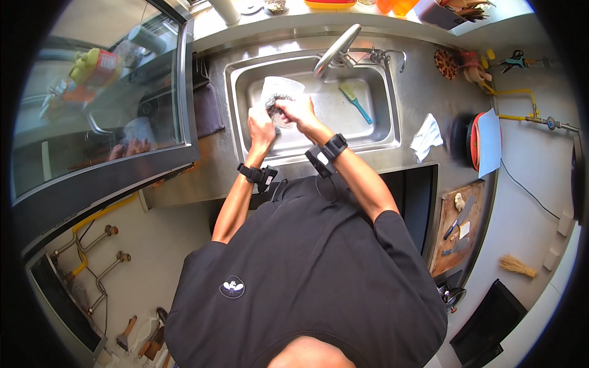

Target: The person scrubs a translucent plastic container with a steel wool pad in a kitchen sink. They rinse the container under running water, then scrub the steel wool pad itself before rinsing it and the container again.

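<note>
Over the steel sink (pixel 317 141) my two hands meet at a translucent plastic container (pixel 281 84), tilted above the basin floor. My left hand (pixel 261 125) grips its near left side. With bent fingers, my right hand (pixel 298 112) presses a dark, coiled scrubber (pixel 272 105), which looks like steel wool, against the container. The fingers hide part of the scrubber. A brush (pixel 356 104) with a teal handle and pale bristles lies in the basin's right half. Above the basin's far edge rises the curved faucet (pixel 338 49).
Left of the sink, an open glass window sash (pixel 188 83) reaches over the counter. A white cloth (pixel 426 138) lies on the right. Farther right, a wooden cutting board (pixel 453 253) carries knives. Bottles and a box of chopsticks (pixel 441 14) line the back ledge.
</note>
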A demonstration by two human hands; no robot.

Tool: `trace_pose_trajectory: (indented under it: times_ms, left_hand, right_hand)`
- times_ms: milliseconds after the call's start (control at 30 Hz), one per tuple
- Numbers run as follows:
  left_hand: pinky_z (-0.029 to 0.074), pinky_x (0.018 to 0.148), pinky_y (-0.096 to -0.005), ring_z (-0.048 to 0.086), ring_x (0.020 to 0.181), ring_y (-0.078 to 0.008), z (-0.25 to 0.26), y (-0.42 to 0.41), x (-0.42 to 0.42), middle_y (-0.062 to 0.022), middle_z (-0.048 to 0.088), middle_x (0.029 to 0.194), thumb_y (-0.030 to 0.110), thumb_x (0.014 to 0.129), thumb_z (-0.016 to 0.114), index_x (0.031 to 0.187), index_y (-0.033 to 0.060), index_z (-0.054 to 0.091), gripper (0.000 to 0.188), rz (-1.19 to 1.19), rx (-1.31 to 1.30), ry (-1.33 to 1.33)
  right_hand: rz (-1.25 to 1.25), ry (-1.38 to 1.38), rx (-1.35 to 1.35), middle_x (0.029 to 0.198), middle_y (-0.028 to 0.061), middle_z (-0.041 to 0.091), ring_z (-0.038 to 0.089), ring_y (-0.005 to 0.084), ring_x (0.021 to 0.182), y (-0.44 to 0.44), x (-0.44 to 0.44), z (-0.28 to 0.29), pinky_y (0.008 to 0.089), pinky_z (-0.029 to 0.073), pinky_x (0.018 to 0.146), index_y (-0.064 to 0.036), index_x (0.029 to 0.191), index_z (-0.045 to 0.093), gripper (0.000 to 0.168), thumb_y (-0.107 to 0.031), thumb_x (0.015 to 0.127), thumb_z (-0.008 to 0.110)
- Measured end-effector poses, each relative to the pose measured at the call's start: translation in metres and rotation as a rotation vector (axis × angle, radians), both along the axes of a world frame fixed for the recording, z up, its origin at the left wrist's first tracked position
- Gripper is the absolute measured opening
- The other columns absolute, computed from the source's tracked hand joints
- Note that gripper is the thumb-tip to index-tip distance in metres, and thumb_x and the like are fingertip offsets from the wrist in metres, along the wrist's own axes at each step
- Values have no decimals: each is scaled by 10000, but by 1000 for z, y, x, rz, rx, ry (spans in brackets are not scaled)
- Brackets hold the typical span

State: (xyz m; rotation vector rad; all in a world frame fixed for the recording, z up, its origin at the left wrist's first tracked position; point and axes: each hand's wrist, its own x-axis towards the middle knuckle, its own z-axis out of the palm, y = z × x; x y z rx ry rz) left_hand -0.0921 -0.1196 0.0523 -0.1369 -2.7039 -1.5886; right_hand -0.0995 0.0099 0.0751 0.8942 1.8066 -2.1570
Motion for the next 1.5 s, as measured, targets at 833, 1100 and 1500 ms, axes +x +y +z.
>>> trace_pose_trajectory:
  times_ms: [833, 1100, 1500]
  left_hand:
    - [386, 594, -325, 465, 629, -131, 2, 3, -6, -26, 456, 639, 224, 1007, 404, 700, 46, 459, 359, 116, 341, -145]
    - [366, 593, -264, 418, 617, -92, -16, -4, -27, 22, 430, 668, 276, 1030, 421, 742, 77, 470, 353, -30, 756, -302]
    - [360, 565, -273, 453, 610, -99, -3, 9, -22, 2, 493, 673, 188, 989, 425, 790, 35, 509, 264, -114, 551, -208]
  right_hand:
    - [67, 99, -13, 808, 74, 679, 679, 162, 603, 28, -18, 26, 288, 581, 508, 0, 989, 705, 295, -268, 868, 686]
    - [-169, 469, 892, 799, 146, 644, 651, 250, 686, 33, -9, 29, 343, 510, 654, 28, 851, 630, 388, -231, 636, 822]
    - [150, 718, 1067, 991, 108, 597, 637, 342, 850, 23, -3, 49, 420, 530, 717, -91, 960, 628, 321, -156, 672, 754]
